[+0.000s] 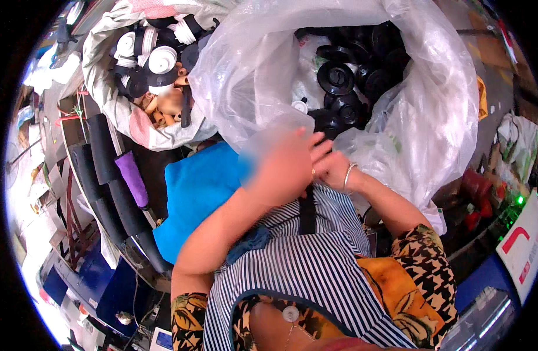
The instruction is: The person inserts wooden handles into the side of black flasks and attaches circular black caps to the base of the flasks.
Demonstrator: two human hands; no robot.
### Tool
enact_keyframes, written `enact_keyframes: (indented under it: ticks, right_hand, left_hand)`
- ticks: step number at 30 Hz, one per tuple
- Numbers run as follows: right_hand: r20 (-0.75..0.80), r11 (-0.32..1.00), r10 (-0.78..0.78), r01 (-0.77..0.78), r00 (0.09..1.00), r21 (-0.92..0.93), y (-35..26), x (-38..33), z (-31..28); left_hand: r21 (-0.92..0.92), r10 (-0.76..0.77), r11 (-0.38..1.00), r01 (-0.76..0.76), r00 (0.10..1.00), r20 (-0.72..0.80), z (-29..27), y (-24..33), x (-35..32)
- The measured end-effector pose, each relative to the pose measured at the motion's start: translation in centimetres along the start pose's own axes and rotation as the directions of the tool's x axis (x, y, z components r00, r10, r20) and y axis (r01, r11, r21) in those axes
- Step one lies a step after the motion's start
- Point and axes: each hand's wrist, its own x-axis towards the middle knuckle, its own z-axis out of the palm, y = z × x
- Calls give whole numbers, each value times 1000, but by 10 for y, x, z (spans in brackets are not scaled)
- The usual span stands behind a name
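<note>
My two hands meet in front of my body, at the near edge of a big clear plastic bag (239, 76). My left hand (283, 161) crosses over the right, its fingers stretched and apart where they show; part of it is blurred. Behind it, my right hand (337, 169), with a bracelet at the wrist, looks curled, but its fingertips and anything in them are hidden. A black strip (307, 213) hangs just below the hands against my striped apron (292, 263); whether a hand holds it, I cannot tell. Inside the plastic bag lie several round black lids (335, 78).
At the back left, a white woven sack (99, 64) holds white-and-black threaded parts (162, 59) and tan tubular pieces (157, 114). Blue cloth (193, 193) lies by my left forearm. Black padded bars (108, 175) and a purple roll (131, 178) stand farther left.
</note>
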Motion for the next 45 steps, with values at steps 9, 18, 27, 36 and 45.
enact_keyframes:
  ticks: [9, 18, 27, 36, 45]
  right_hand:
    - [-74, 873, 203, -215, 976, -438, 58, 61, -91]
    - [-51, 751, 508, -472, 860, -462, 106, 113, -68]
    - [-615, 574, 132, -566, 777, -592, 42, 61, -113]
    - [-81, 738, 509, -483, 857, -472, 161, 180, 16]
    - [-236, 650, 552, -590, 800, -479, 235, 218, 43]
  left_hand:
    - [82, -109, 990, 113, 992, -61, 52, 4, -40]
    - [-27, -192, 981, 190, 975, -109, 62, 2, -53]
    - [-56, -192, 981, 186, 972, -133, 58, -1, -47]
    - [36, -266, 961, 273, 955, -135, 70, -2, -57]
    - [-27, -209, 972, 233, 913, 350, 32, 0, -50]
